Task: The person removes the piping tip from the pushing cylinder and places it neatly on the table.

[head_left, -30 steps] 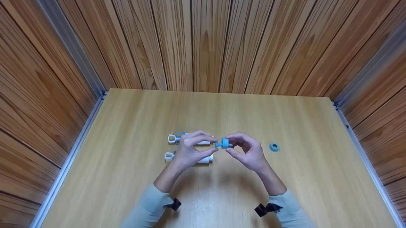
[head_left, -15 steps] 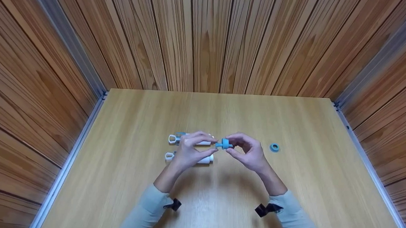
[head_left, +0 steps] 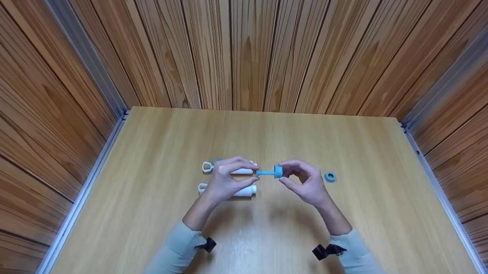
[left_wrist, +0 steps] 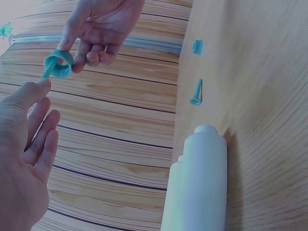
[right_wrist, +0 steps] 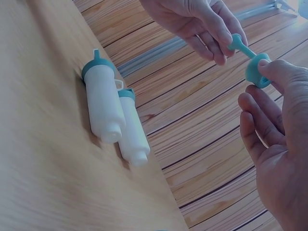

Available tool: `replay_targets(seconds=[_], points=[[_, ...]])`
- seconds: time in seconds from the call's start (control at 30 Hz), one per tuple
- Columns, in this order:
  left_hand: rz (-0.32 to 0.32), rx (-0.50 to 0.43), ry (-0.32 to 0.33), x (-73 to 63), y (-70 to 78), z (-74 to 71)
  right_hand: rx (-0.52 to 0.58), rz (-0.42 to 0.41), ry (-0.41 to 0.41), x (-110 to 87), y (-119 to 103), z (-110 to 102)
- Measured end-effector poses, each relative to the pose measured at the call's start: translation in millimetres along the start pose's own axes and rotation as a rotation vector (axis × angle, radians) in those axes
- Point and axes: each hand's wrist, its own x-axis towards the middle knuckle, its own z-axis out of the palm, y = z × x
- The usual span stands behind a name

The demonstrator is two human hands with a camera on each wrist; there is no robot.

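Between thumb and fingers, my left hand (head_left: 227, 176) pinches the wider end of a thin teal stem (head_left: 265, 172). My right hand (head_left: 306, 182) grips a teal screw ring (head_left: 278, 171) by its side. The stem's other end reaches into the ring, as the ring's opening (left_wrist: 58, 65) shows in the left wrist view. Both parts are held up above the table. Under and beside the left hand lie two white bottles (right_wrist: 103, 101) with teal caps and white loops, one behind the other, partly covered by the hand in the head view.
A second teal ring (head_left: 329, 177) lies on the table (head_left: 372, 160) right of the right hand. Another teal stem (left_wrist: 197, 91) with a flared end lies nearby, seen in the left wrist view. Wood-plank walls (head_left: 248, 49) stand behind and at both sides.
My right hand has moved right with the ring, sliding it along the stem away from the left hand. More of the stem shows between the hands. The left hand shifted slightly left.
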Motion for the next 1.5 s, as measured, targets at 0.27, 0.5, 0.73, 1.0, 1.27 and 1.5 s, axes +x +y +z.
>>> replay_targets(seconds=[0.27, 0.5, 0.73, 1.0, 1.27, 1.5], points=[[-0.034, 0.011, -0.024, 0.3, 0.1, 0.8, -0.019, -0.011, -0.003, -3.1, 2, -6], [-0.039, 0.024, -0.056, 8.8, 4.9, 2.7, -0.005, -0.013, -0.011, -7.8, 3, -14], [-0.012, 0.025, -0.071, 14.8, 5.3, 6.9, -0.024, -0.010, 0.011, -11.9, 2, -24], [0.004, 0.018, -0.070, 19.9, 3.6, 13.2, -0.052, 0.019, 0.020, -17.7, 0, -36], [-0.028, 0.011, -0.100, 26.0, 9.3, 17.2, -0.060, 0.019, 0.016, -22.2, -4, -48], [-0.060, 0.038, -0.131, 31.2, 11.8, 21.9, -0.089, 0.034, 0.015, -25.8, -5, -60]])
